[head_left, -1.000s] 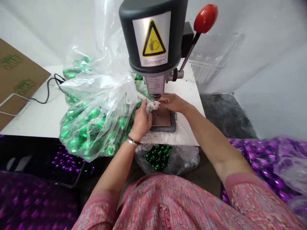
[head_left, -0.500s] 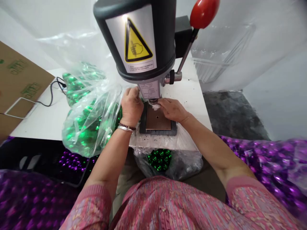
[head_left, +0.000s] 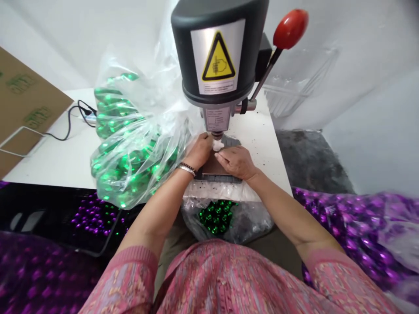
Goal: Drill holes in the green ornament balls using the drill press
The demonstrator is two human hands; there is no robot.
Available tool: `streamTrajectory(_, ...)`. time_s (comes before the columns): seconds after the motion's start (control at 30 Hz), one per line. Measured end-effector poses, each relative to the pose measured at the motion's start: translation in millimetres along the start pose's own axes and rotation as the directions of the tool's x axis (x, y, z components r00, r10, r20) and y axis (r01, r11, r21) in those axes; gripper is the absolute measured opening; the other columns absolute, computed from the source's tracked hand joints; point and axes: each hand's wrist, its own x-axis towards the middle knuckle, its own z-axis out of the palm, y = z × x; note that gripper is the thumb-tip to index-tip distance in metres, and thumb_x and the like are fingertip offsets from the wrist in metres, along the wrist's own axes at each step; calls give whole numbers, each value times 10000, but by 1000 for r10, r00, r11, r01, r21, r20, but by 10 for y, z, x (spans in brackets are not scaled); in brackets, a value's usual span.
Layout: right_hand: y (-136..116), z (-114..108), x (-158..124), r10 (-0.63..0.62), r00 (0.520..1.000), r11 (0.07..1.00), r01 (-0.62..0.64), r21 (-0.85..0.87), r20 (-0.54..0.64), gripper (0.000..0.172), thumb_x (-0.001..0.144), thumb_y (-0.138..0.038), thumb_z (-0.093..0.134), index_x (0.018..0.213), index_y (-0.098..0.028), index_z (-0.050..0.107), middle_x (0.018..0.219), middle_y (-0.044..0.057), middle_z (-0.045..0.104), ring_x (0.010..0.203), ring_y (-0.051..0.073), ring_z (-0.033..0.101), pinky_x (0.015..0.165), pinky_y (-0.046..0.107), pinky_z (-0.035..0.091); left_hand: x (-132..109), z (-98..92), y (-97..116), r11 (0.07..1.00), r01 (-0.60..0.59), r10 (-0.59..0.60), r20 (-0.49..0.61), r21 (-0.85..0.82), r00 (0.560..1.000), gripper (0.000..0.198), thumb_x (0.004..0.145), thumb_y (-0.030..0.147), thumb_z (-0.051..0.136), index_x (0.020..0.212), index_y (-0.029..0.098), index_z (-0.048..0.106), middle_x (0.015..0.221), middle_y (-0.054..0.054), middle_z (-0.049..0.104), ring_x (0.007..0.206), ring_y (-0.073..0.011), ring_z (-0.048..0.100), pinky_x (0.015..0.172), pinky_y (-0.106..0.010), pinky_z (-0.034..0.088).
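Baubles of glossy green [head_left: 122, 163] are packed in a clear plastic bag [head_left: 157, 117], which is slumped just left of the left hand [head_left: 199, 151]. Under the chuck of a bench drill press [head_left: 216, 56], a small white piece [head_left: 218, 145] is held up between the two hands, though what it is cannot be made out. The left hand's fingers are curled toward it, while the right hand [head_left: 236, 162] is laid half open beside it, its fingertips at the piece; whether it is gripped cannot be told. Beneath the hands, a copper-coloured plate [head_left: 212, 171] is seated on a dark base. Below both hands, smaller green baubles [head_left: 216, 216] are collected in a second clear bag [head_left: 253, 222]. Purple baubles [head_left: 93, 216] are heaped in a black bin [head_left: 29, 220] below and left of the left hand, and a bag of purple baubles [head_left: 356, 231] is piled well right of the right hand.
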Motion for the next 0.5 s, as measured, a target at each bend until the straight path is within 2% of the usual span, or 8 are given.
streamTrajectory(0.07,82,-75,41,29,999,1000,-28,7,-20,388,948,-504,485,792,-178,627,714,40,657,674,130,567,659,269,386,-111,-22,5,998,-46,44,39,50,998,281,848,25,434,905,133,688,1011,-156,681,947,-228,598,932,-387,481)
streamTrajectory(0.13,182,-153,118,29,999,999,-28,44,-18,388,924,-536,522,940,-169,645,843,61,693,705,126,591,658,258,431,-197,-31,29,990,-95,86,86,100,993,275,835,16,442,845,132,691,955,-155,677,964,-246,595,964,-419,469)
streamTrajectory(0.23,293,-242,247,-104,993,980,92,174,63,365,963,-475,465,1124,-198,640,1083,76,710,840,120,647,762,258,512,-224,-11,65,987,-108,97,96,116,991,260,823,15,461,791,128,693,909,-157,671,975,-263,597,988,-444,454)
streamTrajectory(0.3,296,-274,288,-160,983,968,138,211,94,335,986,-423,421,1065,-216,671,1066,58,720,914,123,658,830,268,520,-190,19,74,993,-78,73,69,85,995,238,804,17,487,763,133,690,892,-157,667,959,-264,601,982,-441,456)
streamTrajectory(0.4,171,-287,243,-118,990,984,106,145,82,342,985,-408,425,931,-201,691,979,63,722,917,138,643,839,285,488,-145,55,76,999,-37,36,6,5,999,205,790,42,516,752,152,685,872,-144,672,947,-265,607,948,-426,477)
streamTrajectory(0.5,-51,-258,135,-56,997,996,52,68,60,336,984,-377,419,930,-191,694,954,82,711,843,153,604,800,321,425,-189,32,107,995,32,-39,-69,-98,997,206,825,85,500,830,158,692,884,-130,697,926,-255,627,914,-406,507)
